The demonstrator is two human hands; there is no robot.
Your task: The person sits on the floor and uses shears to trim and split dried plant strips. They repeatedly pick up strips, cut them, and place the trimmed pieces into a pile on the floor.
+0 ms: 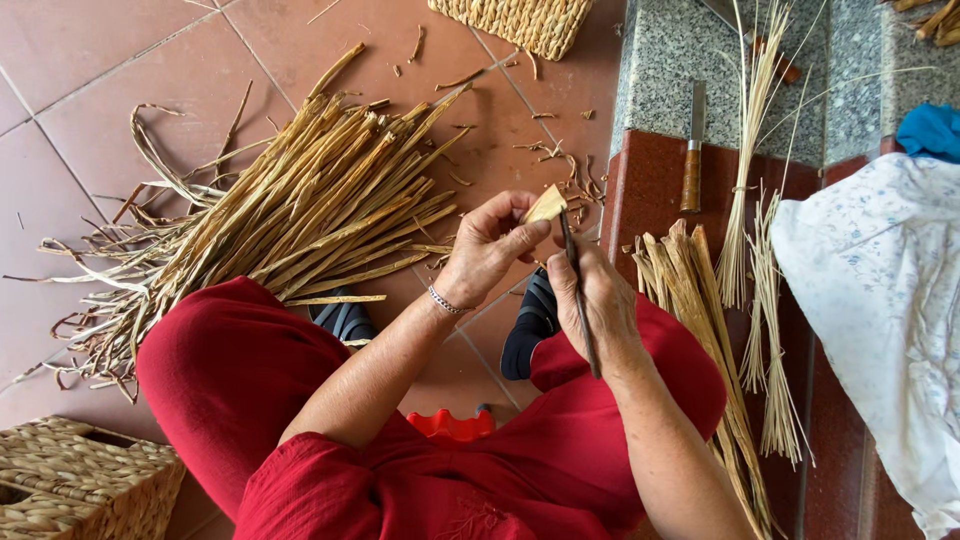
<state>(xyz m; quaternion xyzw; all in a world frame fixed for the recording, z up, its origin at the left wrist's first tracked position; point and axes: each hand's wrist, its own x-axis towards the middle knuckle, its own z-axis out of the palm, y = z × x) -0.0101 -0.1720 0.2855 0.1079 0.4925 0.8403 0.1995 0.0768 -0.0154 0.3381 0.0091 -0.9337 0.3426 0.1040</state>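
The left hand [490, 250] pinches a short, pale wedge-shaped piece of dried reed [546, 205] at its fingertips, just above the right hand [590, 300], whose fingers clench a thin dark blade [578, 290] running lengthwise toward the body, its tip touching the reed.

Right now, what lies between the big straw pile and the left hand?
Head view: only bare red floor tile with small straw scraps separates the straw pile from the left hand.
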